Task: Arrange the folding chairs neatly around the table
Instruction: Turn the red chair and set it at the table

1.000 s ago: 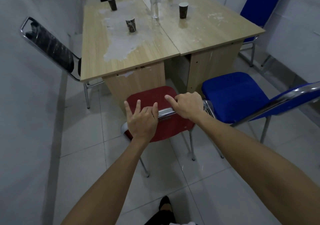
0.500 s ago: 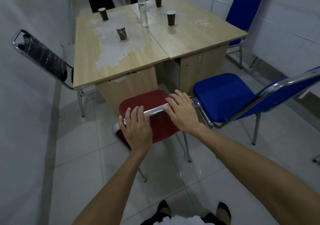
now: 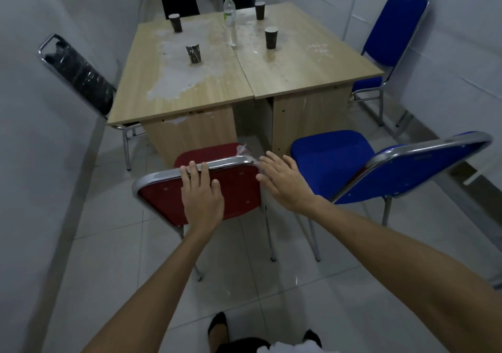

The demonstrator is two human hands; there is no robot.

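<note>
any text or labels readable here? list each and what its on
"FE": pale letters on the nearest paper cup; the rest of the print is too blurred to read.
Green label on the water bottle: there is lettering, too small and blurred to read.
The other three paper cups, the chairs and the table show no readable text.

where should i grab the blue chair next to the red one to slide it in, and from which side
Grip the chrome top rail of the blue chair's backrest, coming from behind, the side away from the table. Its back tilts toward the person and its seat already faces the desk, so the rail is the nearest bare bar. The right hand is closest; the left hand rests on the red chair.
</note>
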